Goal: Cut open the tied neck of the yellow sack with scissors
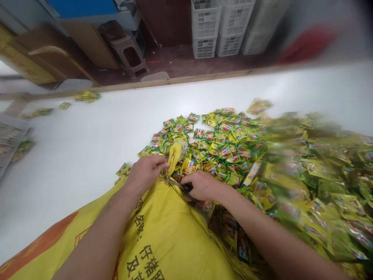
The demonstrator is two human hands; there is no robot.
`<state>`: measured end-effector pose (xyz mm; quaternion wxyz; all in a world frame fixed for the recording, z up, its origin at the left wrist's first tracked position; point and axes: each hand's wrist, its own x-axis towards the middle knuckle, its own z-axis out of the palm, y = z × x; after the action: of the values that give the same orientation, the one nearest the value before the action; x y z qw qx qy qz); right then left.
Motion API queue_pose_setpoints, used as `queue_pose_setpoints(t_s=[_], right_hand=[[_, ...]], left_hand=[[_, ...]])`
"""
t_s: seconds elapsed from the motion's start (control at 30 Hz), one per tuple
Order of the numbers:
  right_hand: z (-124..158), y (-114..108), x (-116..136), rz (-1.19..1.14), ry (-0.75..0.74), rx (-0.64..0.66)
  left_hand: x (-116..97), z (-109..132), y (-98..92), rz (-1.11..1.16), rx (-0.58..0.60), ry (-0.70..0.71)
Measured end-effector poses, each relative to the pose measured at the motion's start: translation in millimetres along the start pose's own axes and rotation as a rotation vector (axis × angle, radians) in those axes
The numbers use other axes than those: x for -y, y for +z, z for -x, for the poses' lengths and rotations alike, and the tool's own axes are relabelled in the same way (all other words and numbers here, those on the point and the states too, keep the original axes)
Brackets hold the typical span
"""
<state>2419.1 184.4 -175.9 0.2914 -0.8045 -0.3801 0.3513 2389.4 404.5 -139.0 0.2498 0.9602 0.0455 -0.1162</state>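
Note:
A large yellow woven sack (177,229) with black printed characters lies in front of me, its gathered neck (175,155) pointing away. My left hand (145,172) pinches a thin tie string (166,174) at the base of that neck. Closed around the dark handles of a pair of scissors, my right hand (203,186) is just right of the neck. The scissors' (173,182) metal blades reach left across the tied place; whether the string lies between them I cannot tell. Small green and yellow packets (224,151) are heaped behind and to the right of the sack.
The white table (96,128) has a wooden edge at the back. A few packets (87,96) lie at its far left, near a tray (11,140). Beyond stand white stacked crates (205,29) and a plastic stool (129,50). The right side is blurred.

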Motion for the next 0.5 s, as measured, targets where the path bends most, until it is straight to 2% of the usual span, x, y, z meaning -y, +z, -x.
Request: queue_pose_setpoints(t_s=[0.07,0.17,0.27,0.37,0.5], right_hand=[[-1.9,-1.9,4.3,0.022,0.026,-0.006],[-3.2,-2.6,6.4,0.031,0.037,-0.041],[-5.7,3.5,2.3,-0.138,0.051,-0.049],[-6.1,13.3,-1.9,-0.337,0.067,-0.005],[4.7,16.8,0.9,-0.305,0.058,-0.067]], left_hand=[[-1.9,-2.6,4.8,-0.049,-0.07,0.021],[0.4,-5.4,7.2,-0.071,-0.138,0.13],[3.5,-8.4,7.5,0.003,-0.204,0.177],[3.2,-10.6,5.6,0.127,-0.294,0.024],[2.6,-11.5,2.4,0.266,-0.388,-0.299]])
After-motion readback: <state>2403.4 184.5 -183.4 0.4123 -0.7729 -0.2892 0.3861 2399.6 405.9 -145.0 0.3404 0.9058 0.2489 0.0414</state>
